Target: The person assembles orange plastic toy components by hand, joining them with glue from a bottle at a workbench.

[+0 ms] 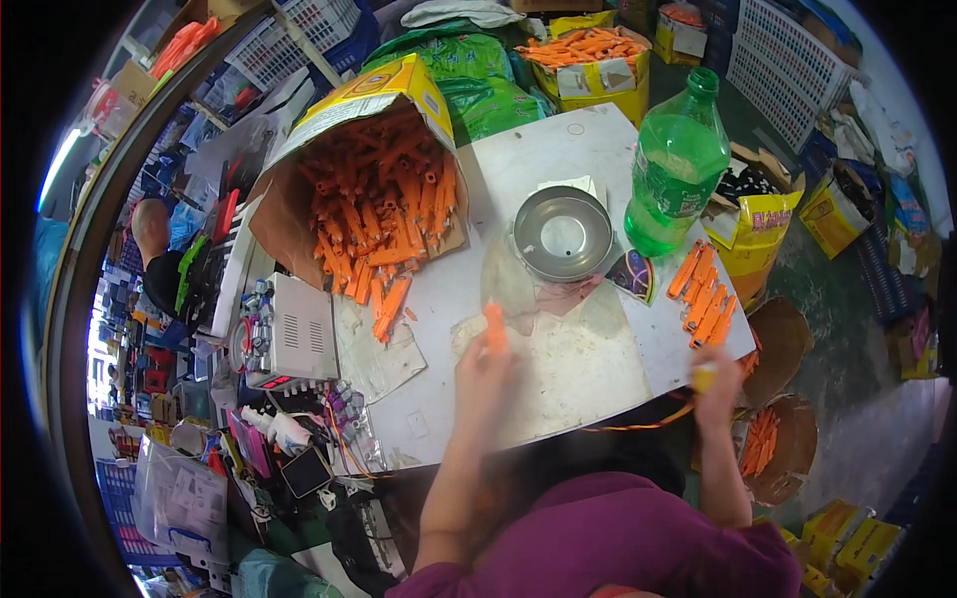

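Observation:
My left hand (481, 374), blurred by motion, is above the near part of the white table (439, 409). Its fingers pinch a small orange lighter-shaped plastic piece (495, 327), held upright. At the table's right edge, my right hand (716, 384) is closed around a small yellow thing (704, 378), mostly hidden by the fingers and smeared. Just beyond that hand lies a slanted row of similar orange pieces (704, 296) with silvery ends. A tipped carton (374, 95) on the left spills a heap of orange pieces (379, 204) onto the table.
A round metal bowl (563, 233) stands mid-table, with a green bottle (678, 164) to its right. A grey box-shaped device (299, 329) sits at the left. A red-and-yellow wire (638, 427) runs along the near edge. Cartons with orange pieces (760, 442) stand below, right.

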Demonstrator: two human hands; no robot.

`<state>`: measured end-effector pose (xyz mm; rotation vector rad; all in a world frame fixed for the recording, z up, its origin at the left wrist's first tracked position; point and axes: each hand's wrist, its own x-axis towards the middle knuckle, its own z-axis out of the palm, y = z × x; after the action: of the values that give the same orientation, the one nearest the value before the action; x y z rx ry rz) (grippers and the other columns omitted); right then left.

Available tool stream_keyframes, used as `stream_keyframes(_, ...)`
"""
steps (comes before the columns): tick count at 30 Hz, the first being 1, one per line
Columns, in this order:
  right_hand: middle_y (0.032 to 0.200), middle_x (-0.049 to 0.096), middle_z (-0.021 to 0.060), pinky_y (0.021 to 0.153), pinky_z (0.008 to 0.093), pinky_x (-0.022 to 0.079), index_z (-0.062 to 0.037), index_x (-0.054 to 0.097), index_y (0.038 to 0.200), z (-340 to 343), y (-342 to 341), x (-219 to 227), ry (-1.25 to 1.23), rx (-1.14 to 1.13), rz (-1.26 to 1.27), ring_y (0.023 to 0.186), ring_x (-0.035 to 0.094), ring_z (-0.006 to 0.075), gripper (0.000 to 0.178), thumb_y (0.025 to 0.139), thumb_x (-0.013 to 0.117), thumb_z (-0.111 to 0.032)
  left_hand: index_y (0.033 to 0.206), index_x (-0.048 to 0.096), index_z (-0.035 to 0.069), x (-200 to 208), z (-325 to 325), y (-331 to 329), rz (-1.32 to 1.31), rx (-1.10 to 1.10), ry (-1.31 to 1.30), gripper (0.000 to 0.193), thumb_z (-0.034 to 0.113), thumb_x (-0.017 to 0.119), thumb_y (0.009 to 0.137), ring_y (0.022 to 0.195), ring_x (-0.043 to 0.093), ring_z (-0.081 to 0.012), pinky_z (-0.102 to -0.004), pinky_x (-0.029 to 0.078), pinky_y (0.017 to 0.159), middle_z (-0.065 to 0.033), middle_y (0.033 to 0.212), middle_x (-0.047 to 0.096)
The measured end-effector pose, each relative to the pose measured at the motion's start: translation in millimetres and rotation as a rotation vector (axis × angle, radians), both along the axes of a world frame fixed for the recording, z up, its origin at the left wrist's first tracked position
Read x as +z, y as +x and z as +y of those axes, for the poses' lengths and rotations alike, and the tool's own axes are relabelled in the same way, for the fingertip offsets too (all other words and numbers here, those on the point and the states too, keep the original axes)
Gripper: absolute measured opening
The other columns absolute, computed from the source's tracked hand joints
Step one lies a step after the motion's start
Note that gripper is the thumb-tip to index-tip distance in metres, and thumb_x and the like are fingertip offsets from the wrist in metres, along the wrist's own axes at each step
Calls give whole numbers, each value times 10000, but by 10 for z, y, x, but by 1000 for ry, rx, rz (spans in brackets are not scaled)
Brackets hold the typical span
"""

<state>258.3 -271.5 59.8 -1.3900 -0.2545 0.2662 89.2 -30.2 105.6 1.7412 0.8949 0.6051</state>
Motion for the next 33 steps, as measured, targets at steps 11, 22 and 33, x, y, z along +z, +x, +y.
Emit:
stream_keyframes(11,682,571,93,527,295,440,-21,581,762,1200,-514,440,-266,733,-163,573,555,228,298,709,695,-291,1325,199,17,135,-314,130,-667,-68,-681,565,150,509,872,1006,520,-277,-369,431,873,-169,1127,473)
stream_keyframes(22,601,512,48,463,302,417,-65,547,689,1311,-503,432,-370,339,-1025,500,525,209,242,660,710,-241,1255,343,-36,175,-250,304,-478,34,-328,532,15,599,792,888,526,-136,-263,434,786,-83,1003,492)
stream_keyframes(33,604,547,64,465,334,426,-63,566,676,1262,-345,203,-495,300,-961,503,542,237,185,705,668,-215,1221,433,-2,-3,-19,195,-209,4,-44,492,130,626,788,901,543,-170,-282,416,818,-73,940,577)
